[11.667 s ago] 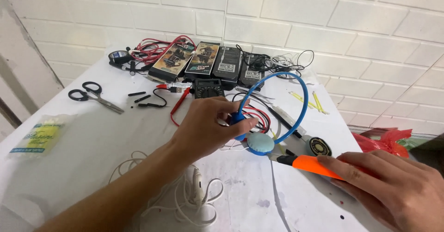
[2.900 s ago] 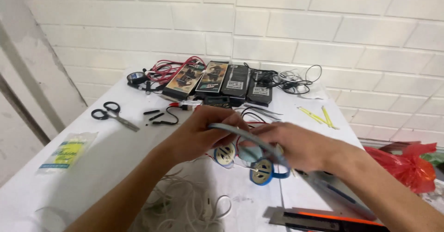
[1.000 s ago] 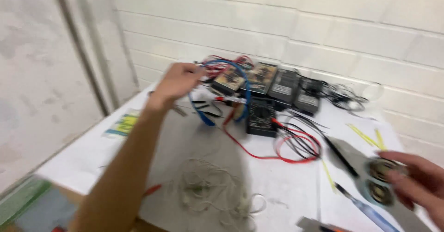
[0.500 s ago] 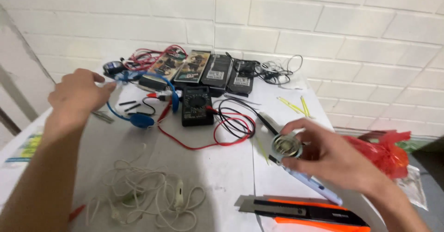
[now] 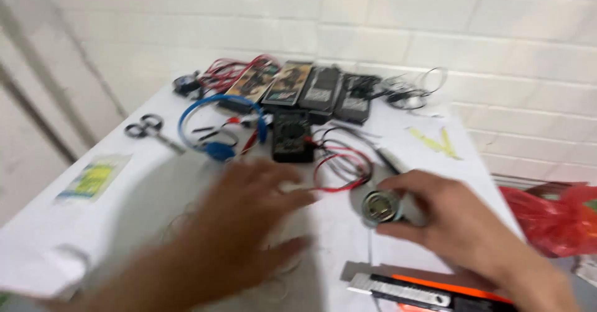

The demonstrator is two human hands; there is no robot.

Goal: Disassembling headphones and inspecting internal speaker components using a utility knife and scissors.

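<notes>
Fingers of the right hand [image 5: 451, 225] are closed around a small round speaker part [image 5: 379, 206], whose metal face is turned toward the camera; it is held just above the white table [image 5: 398, 132], near the lower right of the view. The left hand [image 5: 242, 225] is seen blurred over the middle of the table, palm down, fingers spread and empty; whether it touches the surface cannot be told. Beneath it, a tangle of thin white cable [image 5: 180, 225] is partly hidden.

Just beyond the left hand's fingertips, looped red and black test leads [image 5: 342, 163] are laid, running to a dark multimeter [image 5: 293, 137]. Beside the multimeter, to its left, a blue headphone band [image 5: 214, 125] is laid flat, with scissors [image 5: 149, 128] farther left. A row of dark rectangular packs [image 5: 305, 85] is lined up against the white brick wall [image 5: 435, 32], with a bundle of red wires [image 5: 224, 73] at its left end. An orange and grey utility knife [image 5: 423, 290] is seen at the near edge, just below the right hand. A red plastic bag [image 5: 553, 219] is seen off the table's right side, and a small yellow-green packet [image 5: 93, 178] lies at the left.
</notes>
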